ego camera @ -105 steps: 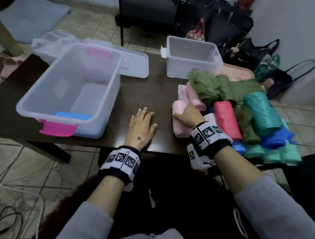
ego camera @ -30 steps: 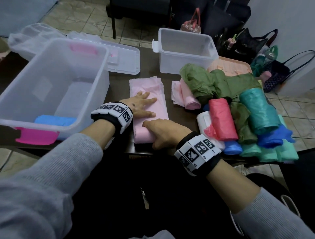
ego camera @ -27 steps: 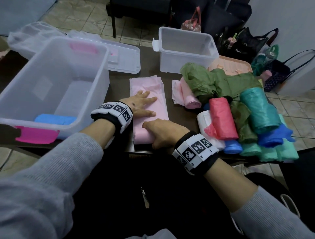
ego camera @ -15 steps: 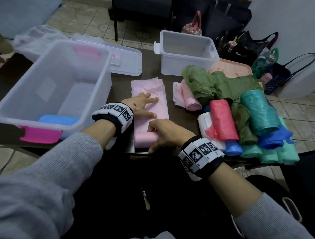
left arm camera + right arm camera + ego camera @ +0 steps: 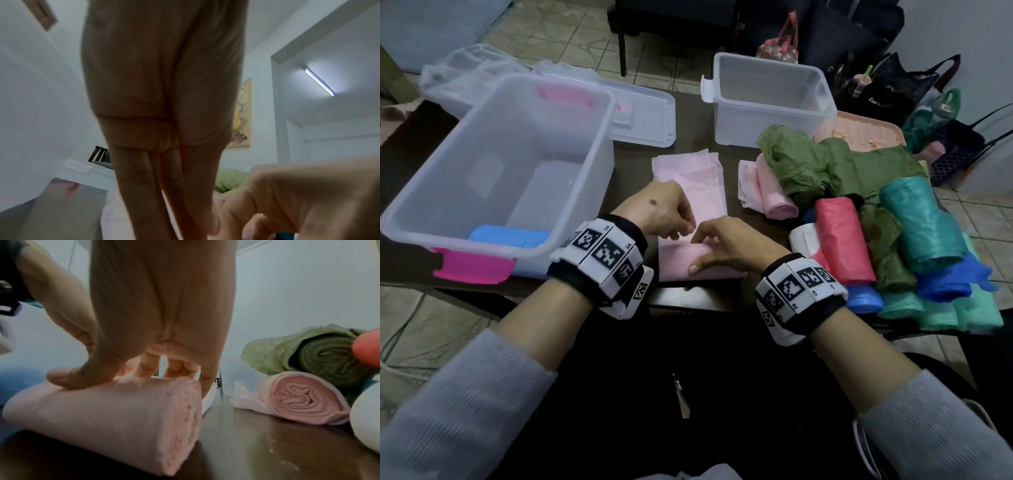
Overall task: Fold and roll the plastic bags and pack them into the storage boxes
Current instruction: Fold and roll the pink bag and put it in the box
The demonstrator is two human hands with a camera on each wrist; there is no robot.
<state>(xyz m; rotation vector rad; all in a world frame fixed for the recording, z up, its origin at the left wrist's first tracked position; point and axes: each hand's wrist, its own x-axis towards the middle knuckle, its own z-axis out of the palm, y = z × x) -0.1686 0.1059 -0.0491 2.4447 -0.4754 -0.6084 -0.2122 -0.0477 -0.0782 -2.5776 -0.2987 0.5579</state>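
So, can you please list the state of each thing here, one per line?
pink bag: partly rolled, far end flat on the table
left hand: fingers curled on the roll
right hand: thumb presses the roll
large box: open, holds a blue roll
small box: open
second pink roll: rolled, loose tail

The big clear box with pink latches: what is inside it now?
Inside the big clear box one blue folded bag lies at the near wall. The near rim and pink latch cover the floor just behind them.
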